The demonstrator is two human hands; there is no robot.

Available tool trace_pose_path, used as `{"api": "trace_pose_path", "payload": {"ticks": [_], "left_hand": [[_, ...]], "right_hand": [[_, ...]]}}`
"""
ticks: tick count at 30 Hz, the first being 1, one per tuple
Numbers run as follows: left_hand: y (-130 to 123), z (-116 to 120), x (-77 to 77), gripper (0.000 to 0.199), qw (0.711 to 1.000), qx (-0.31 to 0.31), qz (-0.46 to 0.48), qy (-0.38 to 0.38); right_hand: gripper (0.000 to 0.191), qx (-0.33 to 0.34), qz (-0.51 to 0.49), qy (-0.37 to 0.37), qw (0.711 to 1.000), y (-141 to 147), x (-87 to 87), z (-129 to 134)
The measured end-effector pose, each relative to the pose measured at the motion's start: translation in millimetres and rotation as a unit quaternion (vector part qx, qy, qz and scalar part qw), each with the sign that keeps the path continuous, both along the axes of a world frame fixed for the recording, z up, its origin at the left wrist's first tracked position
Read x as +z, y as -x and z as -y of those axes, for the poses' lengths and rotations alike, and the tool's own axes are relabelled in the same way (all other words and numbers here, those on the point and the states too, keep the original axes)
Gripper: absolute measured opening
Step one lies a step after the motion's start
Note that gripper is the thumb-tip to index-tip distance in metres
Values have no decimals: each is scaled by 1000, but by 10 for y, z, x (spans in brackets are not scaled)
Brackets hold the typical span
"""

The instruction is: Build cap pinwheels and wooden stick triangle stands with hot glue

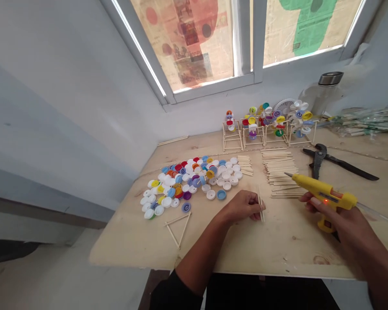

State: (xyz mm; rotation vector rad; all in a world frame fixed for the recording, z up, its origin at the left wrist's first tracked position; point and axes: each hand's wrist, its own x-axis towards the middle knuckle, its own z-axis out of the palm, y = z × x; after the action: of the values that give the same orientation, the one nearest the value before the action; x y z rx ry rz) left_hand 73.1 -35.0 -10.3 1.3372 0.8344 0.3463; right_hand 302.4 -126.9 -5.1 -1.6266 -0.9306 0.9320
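Observation:
My left hand point(245, 206) rests low over the table with its fingers closed on thin wooden sticks point(261, 214); exactly how many I cannot tell. My right hand point(339, 219) grips a yellow hot glue gun point(323, 189) by its handle, a red light lit on its side. The gun's nozzle points left, over a pile of wooden sticks point(280, 168). A clear glue stick point(375, 213) sticks out of its back end. To the left of my left hand lies a triangle made of sticks point(183, 230).
Many coloured bottle caps point(184, 181) cover the table's left half. Small wheel models of caps on stick frames point(255, 129) stand along the back. Black-handled pliers point(342, 163) lie at the right. Behind are a bottle point(330, 79) and bagged sticks point(368, 120).

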Motion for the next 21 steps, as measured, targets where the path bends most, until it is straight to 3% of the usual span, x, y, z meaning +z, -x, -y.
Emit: {"api": "trace_pose_path", "payload": {"ticks": [4, 8, 14, 21], "left_hand": [[-39, 2, -25, 22, 999, 38, 16, -13], [-61, -15, -5, 20, 998, 61, 25, -5], [-49, -71, 47, 20, 993, 93, 76, 3], [-49, -102, -79, 35, 989, 98, 108, 14]], "right_hand": [[43, 34, 39, 17, 999, 306, 98, -41], [43, 43, 56, -4, 997, 523, 87, -145], [44, 30, 80, -33, 996, 703, 132, -269], [37, -30, 81, -45, 995, 826, 132, -218]]}}
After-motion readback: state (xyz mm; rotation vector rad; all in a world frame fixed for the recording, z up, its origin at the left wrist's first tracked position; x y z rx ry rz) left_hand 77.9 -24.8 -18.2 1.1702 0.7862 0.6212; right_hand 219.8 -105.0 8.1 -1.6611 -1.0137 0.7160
